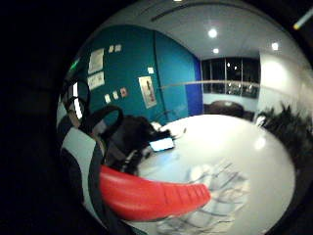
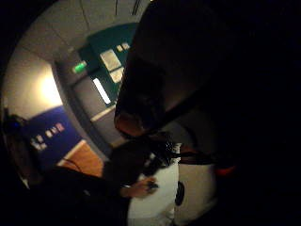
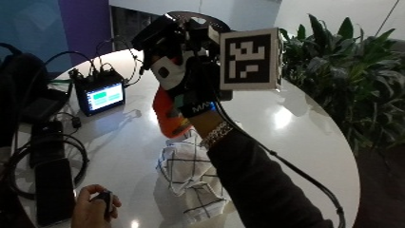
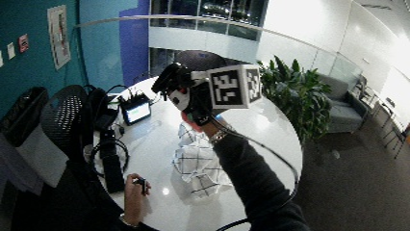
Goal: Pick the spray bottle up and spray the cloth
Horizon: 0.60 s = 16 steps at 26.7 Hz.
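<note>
one gloved right hand (image 3: pixel 190 80) grips one red spray bottle (image 3: pixel 169 114) above one checked cloth (image 3: pixel 190 175) on the table (image 3: pixel 297 137).

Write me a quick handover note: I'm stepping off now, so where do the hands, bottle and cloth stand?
Right hand: raised above the table, gripping the spray bottle with its red part showing below the glove.
Bare hand: rests at the table edge, holding a small dark object; not on the job's things.
Cloth: white with dark grid lines, crumpled on the table below the bottle.
Done: bottle picked up.
Left: spray the cloth; whether any spray has gone out can't be told.
</note>
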Tool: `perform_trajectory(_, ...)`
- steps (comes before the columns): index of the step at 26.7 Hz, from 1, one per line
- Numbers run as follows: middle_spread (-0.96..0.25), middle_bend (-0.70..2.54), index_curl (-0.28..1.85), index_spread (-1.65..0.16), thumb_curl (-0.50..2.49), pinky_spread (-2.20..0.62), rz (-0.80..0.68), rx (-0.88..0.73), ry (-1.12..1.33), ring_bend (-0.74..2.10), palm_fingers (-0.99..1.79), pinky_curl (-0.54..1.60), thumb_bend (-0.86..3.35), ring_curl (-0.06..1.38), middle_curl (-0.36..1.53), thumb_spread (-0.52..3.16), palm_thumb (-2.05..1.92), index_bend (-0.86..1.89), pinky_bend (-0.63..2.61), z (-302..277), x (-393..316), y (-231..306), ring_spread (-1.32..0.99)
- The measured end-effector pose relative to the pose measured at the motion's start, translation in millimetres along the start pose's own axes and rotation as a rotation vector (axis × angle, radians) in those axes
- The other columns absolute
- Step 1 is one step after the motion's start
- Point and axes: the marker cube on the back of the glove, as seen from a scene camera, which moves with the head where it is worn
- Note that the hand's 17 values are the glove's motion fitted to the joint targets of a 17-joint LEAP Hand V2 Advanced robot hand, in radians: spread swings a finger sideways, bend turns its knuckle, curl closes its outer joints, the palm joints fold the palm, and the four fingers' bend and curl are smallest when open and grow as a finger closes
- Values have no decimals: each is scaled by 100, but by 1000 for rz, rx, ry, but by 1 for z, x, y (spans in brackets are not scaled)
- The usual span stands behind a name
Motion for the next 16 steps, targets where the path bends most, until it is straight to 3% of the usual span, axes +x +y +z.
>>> perform_trajectory(10,-18,64,57,-29,72,-30,227,23,-291,78,138,44,-2,47,54,71,88,19,61,39,-16,74,-19)
perform_trajectory(16,-18,65,57,-29,72,-30,289,-2,-286,76,137,44,-2,47,54,73,88,19,61,47,-8,107,-18)
